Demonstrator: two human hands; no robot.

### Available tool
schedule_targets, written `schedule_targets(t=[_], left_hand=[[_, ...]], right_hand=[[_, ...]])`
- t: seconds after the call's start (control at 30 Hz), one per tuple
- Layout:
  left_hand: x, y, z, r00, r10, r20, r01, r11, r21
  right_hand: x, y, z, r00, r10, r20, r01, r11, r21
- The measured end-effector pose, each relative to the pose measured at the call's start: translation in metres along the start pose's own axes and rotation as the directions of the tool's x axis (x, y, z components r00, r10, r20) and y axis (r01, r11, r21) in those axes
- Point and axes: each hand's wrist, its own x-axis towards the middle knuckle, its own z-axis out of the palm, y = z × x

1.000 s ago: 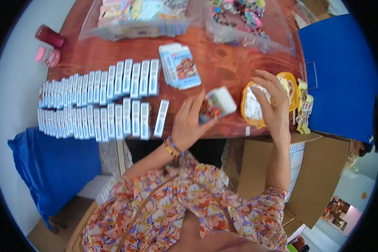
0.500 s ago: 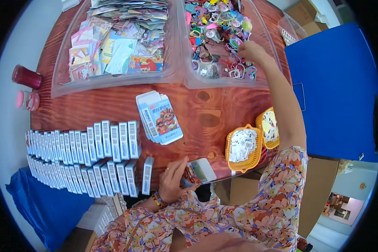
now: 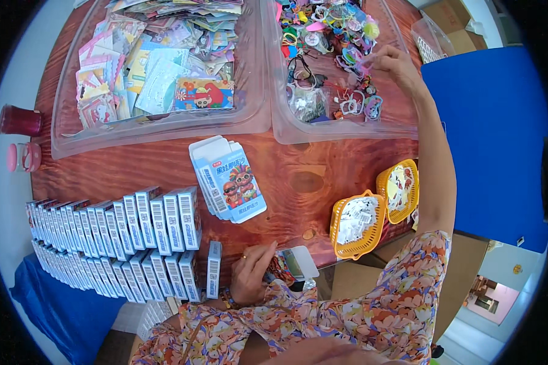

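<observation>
My left hand (image 3: 254, 271) is closed around a small blue printed carton (image 3: 280, 267) at the table's front edge. The carton's white end flap (image 3: 306, 261) stands open toward the right. Over the right clear plastic tray (image 3: 347, 132), my right hand (image 3: 396, 68) pinches a purple loop-shaped trinket (image 3: 363, 67) at its fingertips. Around it lie several colourful small trinkets (image 3: 323, 36). A stack of flattened blue cartons (image 3: 230, 179) rests at mid-table. Filled cartons (image 3: 182, 219) stand upright in two rows on the left, with a single carton (image 3: 214, 269) a little apart.
Printed cards and packets (image 3: 164, 79) fill the left plastic tray (image 3: 158, 135). Two yellow baskets (image 3: 357, 245) (image 3: 413, 210) near my right forearm hold small white and patterned pieces. A dark red jar (image 3: 20, 120) and pink-lidded jar (image 3: 23, 157) stand far left. A blue panel (image 3: 487, 146) is at right.
My right hand has drawn slightly right within the tray, with a purple trinket now visible at its fingertips. My left hand stays on the carton. The whole view has shifted a little.
</observation>
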Motion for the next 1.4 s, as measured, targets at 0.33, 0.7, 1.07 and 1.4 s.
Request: schedule_targets(t=[0.33, 0.7, 1.07, 1.4], left_hand=[[-0.001, 0.001, 0.000, 0.999, -0.027, -0.033, 0.027, 1.000, 0.005], [0.004, 0.000, 0.000, 0.999, -0.018, -0.041, 0.017, 1.000, -0.008], [-0.003, 0.010, 0.001, 0.998, -0.031, -0.049, 0.035, 0.997, 0.062], [0.007, 0.009, 0.005, 0.993, -0.061, -0.097, 0.068, 0.996, 0.064]], right_hand=[[0.039, -0.013, 0.065, 0.967, 0.073, 0.243, -0.043, 0.991, -0.125], [0.032, 0.002, 0.051, 0.967, 0.247, 0.058, -0.162, 0.778, -0.606], [0.035, 0.026, 0.054, 0.881, 0.391, 0.268, -0.319, 0.907, -0.274], [-0.098, -0.107, 0.040, 0.888, -0.210, 0.408, 0.245, 0.969, -0.035]])
